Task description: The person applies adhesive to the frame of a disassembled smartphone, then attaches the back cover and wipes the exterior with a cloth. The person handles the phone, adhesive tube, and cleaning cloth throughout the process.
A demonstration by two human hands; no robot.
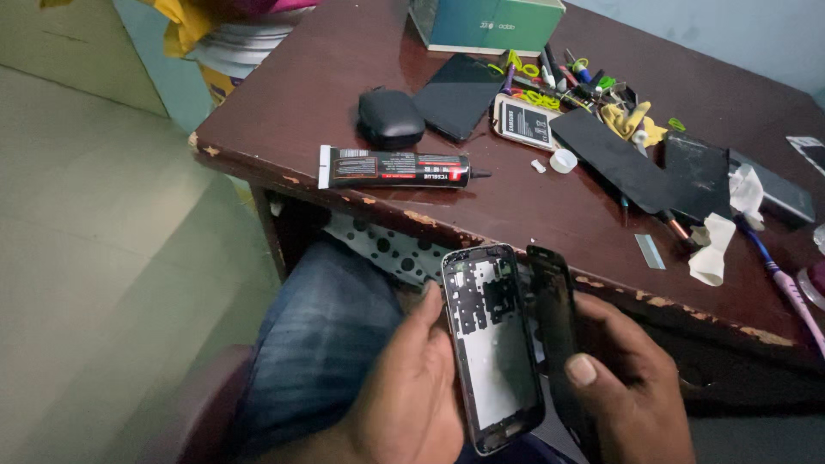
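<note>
Metal phone frame (492, 344) in left hand (411, 391) | black panel (559, 331) in right hand (632, 387)

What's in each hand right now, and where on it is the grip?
The left hand holds the opened phone frame by its left long edge. The right hand holds the black screen panel on edge, thumb on its lower part.

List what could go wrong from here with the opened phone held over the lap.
1. The left hand holds the phone frame and the right hand the black front panel past the desk edge, above the lap; a slip could drop either to the floor.
2. The right thumb presses the thin panel's edge, so it may flex or crack.
3. The glue tube lies near the desk edge and might get knocked off.
</note>
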